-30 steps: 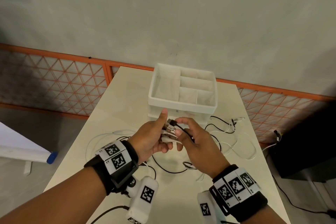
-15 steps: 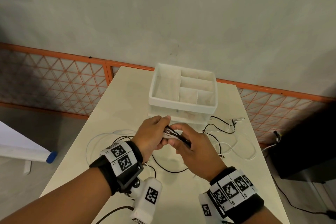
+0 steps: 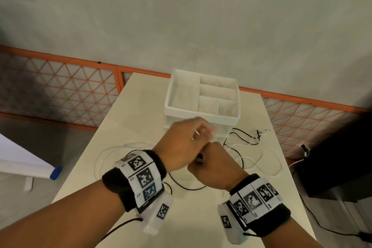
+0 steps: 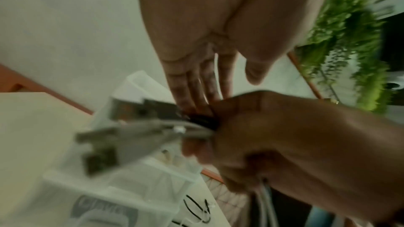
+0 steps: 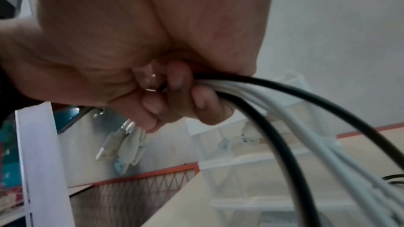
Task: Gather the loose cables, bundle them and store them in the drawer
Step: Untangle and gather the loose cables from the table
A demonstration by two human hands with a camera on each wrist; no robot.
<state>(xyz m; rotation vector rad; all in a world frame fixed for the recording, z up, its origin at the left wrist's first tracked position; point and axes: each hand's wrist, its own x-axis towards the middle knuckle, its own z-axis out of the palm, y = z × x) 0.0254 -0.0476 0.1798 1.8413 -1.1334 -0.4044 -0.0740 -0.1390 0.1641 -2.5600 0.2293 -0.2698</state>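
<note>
Right hand [image 3: 214, 164] fisted round the plug ends of several black and white cables [image 5: 290, 103], plugs poking out past the knuckles; left hand [image 3: 184, 145] crossed over it, fingers mostly straight against the bunch, a thin white strand across its back, firm grip not evident. Rest of the cables [image 3: 249, 147] sprawled on the surface [image 3: 141, 106], near the white drawer box [image 3: 203, 112] at the far end. Best, probably, to keep the right fist tight; draw slack in with the left in even loops; avoid snagging the trailing plugs; wrap before reaching for the drawer.
</note>
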